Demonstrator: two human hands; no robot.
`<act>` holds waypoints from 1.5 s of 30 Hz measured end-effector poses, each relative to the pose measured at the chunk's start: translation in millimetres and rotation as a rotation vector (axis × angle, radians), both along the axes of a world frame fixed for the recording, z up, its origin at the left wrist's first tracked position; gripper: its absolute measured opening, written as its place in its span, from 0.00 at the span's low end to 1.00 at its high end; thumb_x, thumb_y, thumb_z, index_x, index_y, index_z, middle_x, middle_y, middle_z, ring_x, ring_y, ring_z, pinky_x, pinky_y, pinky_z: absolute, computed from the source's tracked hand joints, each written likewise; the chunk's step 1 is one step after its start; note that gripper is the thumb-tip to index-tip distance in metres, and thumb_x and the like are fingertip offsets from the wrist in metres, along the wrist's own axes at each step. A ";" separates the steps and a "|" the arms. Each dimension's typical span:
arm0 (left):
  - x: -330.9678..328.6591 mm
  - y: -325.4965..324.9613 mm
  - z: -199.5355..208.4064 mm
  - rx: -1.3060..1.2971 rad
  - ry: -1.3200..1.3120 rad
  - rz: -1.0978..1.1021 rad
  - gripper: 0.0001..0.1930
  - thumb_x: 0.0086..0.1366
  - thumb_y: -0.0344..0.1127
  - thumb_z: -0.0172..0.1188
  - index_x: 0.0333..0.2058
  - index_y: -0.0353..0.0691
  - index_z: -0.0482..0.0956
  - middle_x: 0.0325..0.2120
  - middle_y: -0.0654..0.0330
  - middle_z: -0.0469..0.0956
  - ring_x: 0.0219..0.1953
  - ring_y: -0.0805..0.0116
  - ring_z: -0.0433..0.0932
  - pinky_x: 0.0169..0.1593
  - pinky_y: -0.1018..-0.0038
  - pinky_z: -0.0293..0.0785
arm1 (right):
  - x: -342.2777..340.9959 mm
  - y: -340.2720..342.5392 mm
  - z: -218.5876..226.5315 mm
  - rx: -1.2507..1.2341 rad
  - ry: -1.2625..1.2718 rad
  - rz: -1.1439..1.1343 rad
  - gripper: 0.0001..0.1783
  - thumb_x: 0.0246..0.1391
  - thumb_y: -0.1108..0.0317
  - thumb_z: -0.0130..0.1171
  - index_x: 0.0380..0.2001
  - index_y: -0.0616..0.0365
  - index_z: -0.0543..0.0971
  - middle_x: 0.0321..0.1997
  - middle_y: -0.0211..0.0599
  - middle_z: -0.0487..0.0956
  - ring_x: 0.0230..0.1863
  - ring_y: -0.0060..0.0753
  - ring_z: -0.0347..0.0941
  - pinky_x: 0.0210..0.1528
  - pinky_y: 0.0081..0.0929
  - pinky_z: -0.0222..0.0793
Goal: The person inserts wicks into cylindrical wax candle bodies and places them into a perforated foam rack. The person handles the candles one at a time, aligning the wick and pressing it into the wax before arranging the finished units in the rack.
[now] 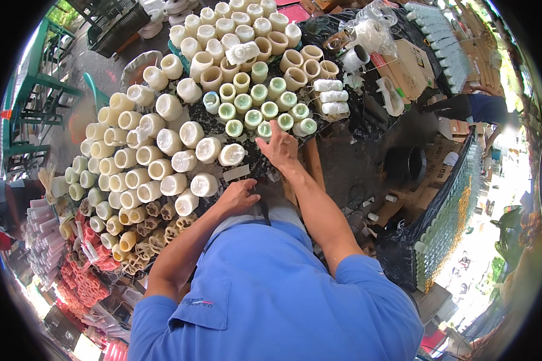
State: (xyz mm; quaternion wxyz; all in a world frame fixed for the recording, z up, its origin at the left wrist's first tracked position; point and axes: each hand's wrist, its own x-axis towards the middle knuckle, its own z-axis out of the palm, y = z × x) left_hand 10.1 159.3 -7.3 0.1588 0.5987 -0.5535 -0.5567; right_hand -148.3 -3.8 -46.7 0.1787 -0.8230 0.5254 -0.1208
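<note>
My right hand [279, 149] reaches to the front of a group of pale green cup-shaped candles [269, 109]. Its index finger is stretched out beside the nearest green candle [264, 129], with the thumb apart; whether they touch it I cannot tell. My left hand [238, 197] is at the table's near edge, in front of my body. Its fingers are loosely bent and apart, with nothing visible in them. Closest to it are a cream candle [205, 185] and a small pale flat strip [236, 172].
Many cream cylinders [168, 141] crowd the table to the left and back. White rolls [331, 96] are stacked right of the green candles. On the right are a black bucket [404, 163], rows of glass containers [442, 225] and another person [473, 108]. Coral-coloured pieces [84, 283] are at lower left.
</note>
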 end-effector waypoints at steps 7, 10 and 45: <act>8.1 20.5 -7.2 0.106 0.029 0.091 0.32 0.66 0.42 0.71 0.63 0.27 0.77 0.51 0.41 0.86 0.43 0.55 0.86 0.51 0.62 0.82 | -7.8 8.1 -13.9 -0.035 0.010 -0.040 0.28 0.57 0.53 0.70 0.52 0.58 0.72 0.32 0.53 0.87 0.31 0.60 0.86 0.34 0.52 0.83; 10.1 23.3 -10.4 0.085 0.020 0.099 0.32 0.66 0.42 0.70 0.63 0.27 0.76 0.53 0.40 0.85 0.43 0.55 0.86 0.52 0.62 0.83 | -19.6 16.9 -11.1 -0.077 -0.086 -0.024 0.29 0.55 0.56 0.72 0.54 0.57 0.73 0.35 0.52 0.86 0.32 0.61 0.86 0.35 0.53 0.83; -62.6 -79.5 -81.2 -0.137 -0.063 0.400 0.44 0.56 0.27 0.74 0.72 0.47 0.66 0.61 0.33 0.69 0.61 0.30 0.75 0.64 0.50 0.76 | -60.3 32.4 29.0 0.086 -0.262 0.267 0.32 0.53 0.76 0.67 0.62 0.67 0.74 0.59 0.61 0.79 0.60 0.66 0.78 0.62 0.50 0.78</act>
